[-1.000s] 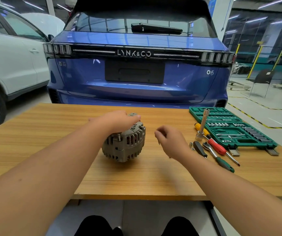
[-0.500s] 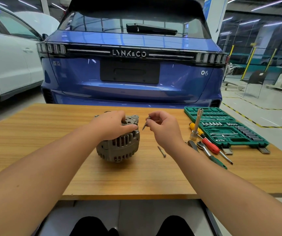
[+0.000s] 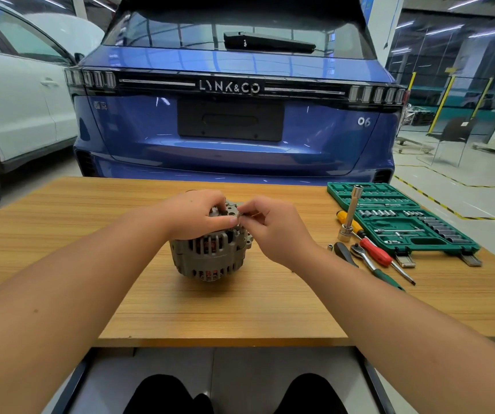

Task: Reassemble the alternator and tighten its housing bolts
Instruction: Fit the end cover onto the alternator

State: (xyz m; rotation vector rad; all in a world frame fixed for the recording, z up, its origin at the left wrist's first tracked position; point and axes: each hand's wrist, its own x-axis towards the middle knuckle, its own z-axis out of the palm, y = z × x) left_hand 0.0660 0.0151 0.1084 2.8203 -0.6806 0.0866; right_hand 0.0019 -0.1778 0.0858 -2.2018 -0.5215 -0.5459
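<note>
A grey alternator (image 3: 210,255) with slotted housing stands on the wooden table (image 3: 240,309), copper windings showing through the slots. My left hand (image 3: 198,215) grips its top, fingers curled over the upper housing. My right hand (image 3: 273,228) is at the top right edge of the alternator, thumb and forefinger pinching a small housing bolt (image 3: 240,217) right at the housing rim. The bolt's shaft is mostly hidden by my fingers.
To the right lie an open green socket set case (image 3: 401,222), an upright socket extension (image 3: 349,216), a ratchet (image 3: 365,258), a red-handled screwdriver (image 3: 374,249) and a yellow-handled one (image 3: 346,219). A blue car (image 3: 234,115) stands just behind the table, a white car (image 3: 10,100) at the left.
My right hand picked up a bolt from the table and carried it left to the alternator's top edge. My left hand stayed gripping the alternator's top.
</note>
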